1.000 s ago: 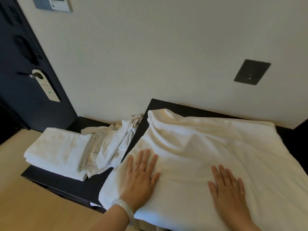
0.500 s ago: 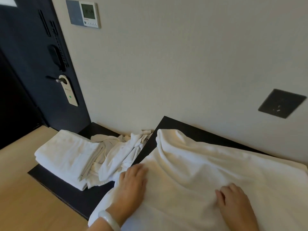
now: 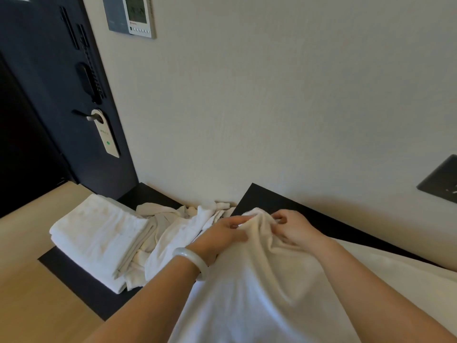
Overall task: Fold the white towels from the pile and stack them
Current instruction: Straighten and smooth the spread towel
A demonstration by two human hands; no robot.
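A soft cream-white towel (image 3: 259,288) lies in loose, rounded folds over the dark matte counter (image 3: 272,200), its far edge bunched into a peak. To its left sit a crumpled pile of thinner white towels (image 3: 173,229) and, further left, a flat rectangular folded stack (image 3: 99,233). The left hand (image 3: 220,235), a smooth pale bangle (image 3: 195,259) on its wrist, has its grip narrowed to a pinch on the peak's left side, while the right hand (image 3: 294,229) curls its grip tightly round the right side.
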